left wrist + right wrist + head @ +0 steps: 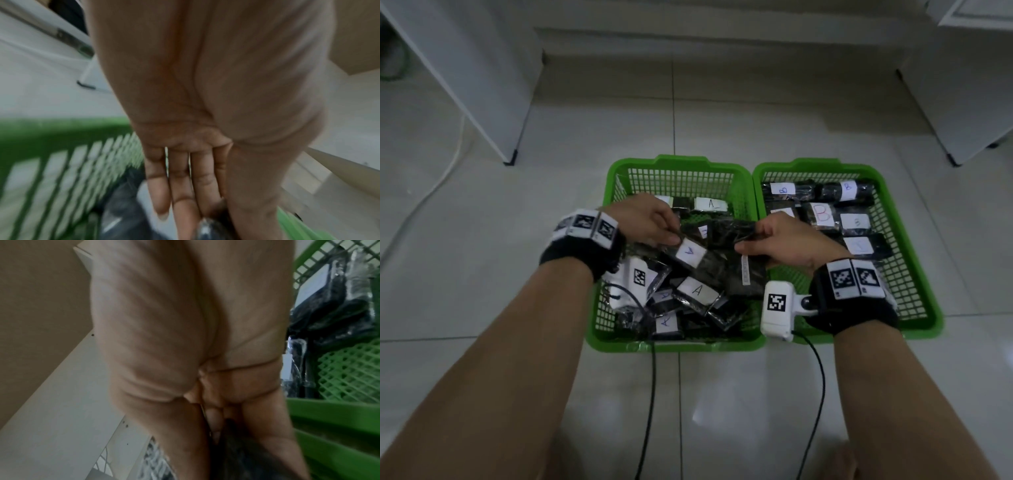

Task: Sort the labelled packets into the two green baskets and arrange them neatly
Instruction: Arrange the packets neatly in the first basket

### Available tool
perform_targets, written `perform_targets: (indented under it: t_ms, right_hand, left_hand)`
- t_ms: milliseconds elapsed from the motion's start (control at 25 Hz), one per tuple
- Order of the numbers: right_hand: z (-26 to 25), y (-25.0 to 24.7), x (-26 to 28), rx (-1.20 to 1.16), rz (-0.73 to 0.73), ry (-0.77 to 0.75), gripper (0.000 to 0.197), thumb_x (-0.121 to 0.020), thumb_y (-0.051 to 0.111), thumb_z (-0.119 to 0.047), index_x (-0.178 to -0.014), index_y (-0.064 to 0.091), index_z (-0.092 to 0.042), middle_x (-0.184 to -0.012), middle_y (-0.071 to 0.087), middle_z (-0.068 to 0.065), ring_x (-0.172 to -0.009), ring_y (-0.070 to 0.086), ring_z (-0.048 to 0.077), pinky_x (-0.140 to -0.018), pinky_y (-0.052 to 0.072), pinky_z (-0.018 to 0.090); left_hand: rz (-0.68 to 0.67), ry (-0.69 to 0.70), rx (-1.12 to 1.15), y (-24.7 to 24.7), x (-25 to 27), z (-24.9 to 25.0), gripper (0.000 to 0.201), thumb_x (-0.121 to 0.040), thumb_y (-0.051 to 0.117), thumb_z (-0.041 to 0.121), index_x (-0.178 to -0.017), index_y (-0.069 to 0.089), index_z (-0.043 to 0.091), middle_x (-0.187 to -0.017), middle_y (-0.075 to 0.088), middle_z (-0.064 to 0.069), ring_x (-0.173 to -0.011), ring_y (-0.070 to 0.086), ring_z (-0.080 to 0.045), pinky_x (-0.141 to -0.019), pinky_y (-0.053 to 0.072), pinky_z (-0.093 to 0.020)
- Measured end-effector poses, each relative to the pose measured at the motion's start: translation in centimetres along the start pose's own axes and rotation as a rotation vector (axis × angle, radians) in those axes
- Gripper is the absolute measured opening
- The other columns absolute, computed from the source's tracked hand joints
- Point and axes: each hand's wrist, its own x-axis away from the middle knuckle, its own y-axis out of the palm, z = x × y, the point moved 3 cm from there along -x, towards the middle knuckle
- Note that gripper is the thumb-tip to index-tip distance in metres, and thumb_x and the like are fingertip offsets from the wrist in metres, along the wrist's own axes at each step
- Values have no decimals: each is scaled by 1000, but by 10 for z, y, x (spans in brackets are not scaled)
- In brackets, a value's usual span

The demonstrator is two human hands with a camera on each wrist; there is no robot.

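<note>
Two-handed grip [645, 219] on black packet [717, 240]

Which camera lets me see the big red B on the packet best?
The head view. It looks down into the right green basket, where the packet with the red B lies face up. The right wrist view shows only blurry dark packets there, no readable letter. The left wrist view misses that basket entirely.

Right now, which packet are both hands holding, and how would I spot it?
Look at the left green basket, heaped with black packets. Above that heap, the left hand and right hand hold one black packet between them. Unlike its neighbours, it is lifted clear, its white "A" label upside down.
</note>
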Motion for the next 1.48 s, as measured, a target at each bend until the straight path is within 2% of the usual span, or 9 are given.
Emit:
perform_targets:
  t_ms: [200, 360, 440, 560, 640, 920, 1120, 1240, 1480]
  right_hand:
    - [-6, 20, 8, 275, -287, -118, 35, -82, 83, -23, -115, 77, -31, -107, 76, -16, -105, 69, 7, -101, 51, 34]
    - [-25, 25, 17, 170, -570, -67, 41, -83, 80, -24, -123, 73, -22, -119, 74, -12, -117, 65, 8, -106, 45, 27]
    - [-30, 21, 12, 132, -451, -65, 34, -85, 77, -31, -116, 77, -18, -114, 76, -6, -112, 68, 10, -102, 49, 28]
    - [-38, 13, -14, 181, 83, -48, 20, -92, 71, -14, -111, 76, -12, -112, 76, 6, -95, 74, 16, -89, 59, 28]
    - [-48, 17, -34, 406, 278, -100, 29, -91, 67, -3, -119, 73, -9, -125, 70, 9, -108, 69, 20, -92, 49, 23]
    - [-50, 54, -82, 982, 164, -163, 31, -80, 73, -9, -111, 70, -12, -112, 70, 11, -103, 67, 32, -85, 58, 41]
    - [-48, 50, -87, 960, 210, -232, 22, -78, 78, -10, -96, 65, -12, -89, 59, 6, -94, 66, 29, -71, 47, 32]
    - [-44, 50, -91, 907, 206, -222, 24, -78, 79, -7, -98, 66, -7, -97, 62, 10, -98, 65, 30, -77, 49, 33]
    - [-43, 47, -101, 815, 198, -179, 65, -65, 92, -16, -121, 58, -12, -132, 48, 12, -123, 49, 31, -99, 52, 44]
  left_hand:
    - [76, -58, -100, -45, 24, -20, 18, -72, 86, 37, -88, 79, 32, -88, 75, 16, -96, 65, -8, -92, 46, -32]
    - [113, -39, -98, -39, 21, -22, 14, -74, 84, 36, -87, 81, 36, -87, 75, 21, -101, 64, -6, -103, 45, -38]
    - [105, -22, -100, -35, 17, -20, 13, -77, 82, 34, -90, 81, 36, -91, 74, 21, -104, 64, -7, -105, 43, -39]
    - [93, -38, -140, -32, 14, -18, 15, -79, 81, 33, -93, 81, 34, -98, 74, 18, -105, 62, -7, -100, 41, -34]
    - [55, -70, -180, -27, 11, -20, 13, -77, 82, 36, -90, 81, 33, -97, 75, 18, -102, 64, -5, -103, 44, -36]
    - [44, -33, -362, -11, -1, -3, 34, -88, 70, 41, -117, 74, 24, -124, 67, 5, -111, 61, -17, -97, 49, -34]
    - [-17, -117, -456, 1, -16, -9, 37, -93, 62, 39, -108, 74, 7, -112, 70, -11, -99, 66, -26, -81, 51, -34]
    - [-19, -132, -448, 2, -24, -12, 37, -94, 58, 39, -83, 66, 5, -89, 63, -13, -77, 56, -24, -66, 41, -32]
    - [-8, -184, -497, -1, -31, -15, 30, -94, 58, 35, -77, 56, 11, -82, 52, -7, -67, 46, -21, -55, 33, -27]
